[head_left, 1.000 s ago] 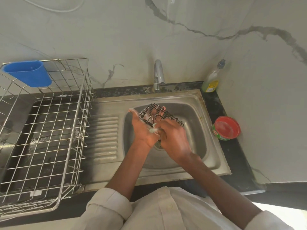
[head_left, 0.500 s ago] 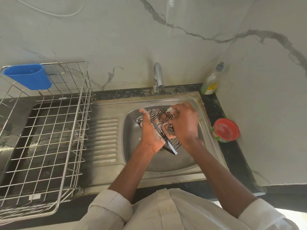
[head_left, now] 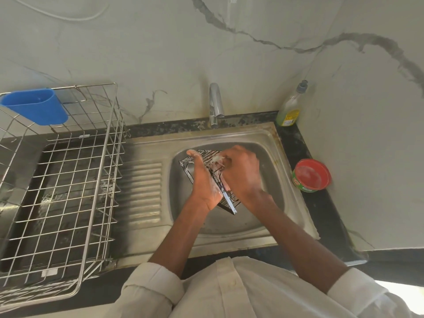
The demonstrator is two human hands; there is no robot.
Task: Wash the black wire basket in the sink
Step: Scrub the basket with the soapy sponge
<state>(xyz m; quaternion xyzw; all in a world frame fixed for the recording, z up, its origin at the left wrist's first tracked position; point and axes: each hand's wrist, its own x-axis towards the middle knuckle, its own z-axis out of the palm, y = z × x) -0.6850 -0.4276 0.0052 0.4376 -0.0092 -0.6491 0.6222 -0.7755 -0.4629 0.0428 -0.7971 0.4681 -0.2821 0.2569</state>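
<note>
Scrubbing was judged to be the step in hand: the black wire basket [head_left: 207, 177] was held tilted on edge over the bowl of the sink [head_left: 270, 143], below the tap [head_left: 215, 104], from which no water could be seen running. The left hand [head_left: 204, 182] was laid along the basket's near side, its thumb up at the top rim; how far its fingers were wrapped round the wires could not be told, since they were hidden behind the frame. The right hand [head_left: 243, 172] was curled against the wires from the other side, and pale foam was visible at its fingertips; whether a scrubbing pad was gripped there could not be made out.

The basket was judged to be light and stiff, a welded wire frame unlikely to flex under scrubbing pressure. With soap on the wires and on both hands, it was expected to be slippery, and thin wires offer little surface to a wet palm. A hold on the heavier rim bar or a corner, with the fingers hooked through the mesh, was considered more secure than a flat press on the side. A slip would only drop it into the bowl beneath.

A dish rack [head_left: 68, 180] carrying a blue cup [head_left: 36, 106] was standing to the left of the sink, and a soap bottle [head_left: 290, 106] and a red tub [head_left: 312, 175] to the right
</note>
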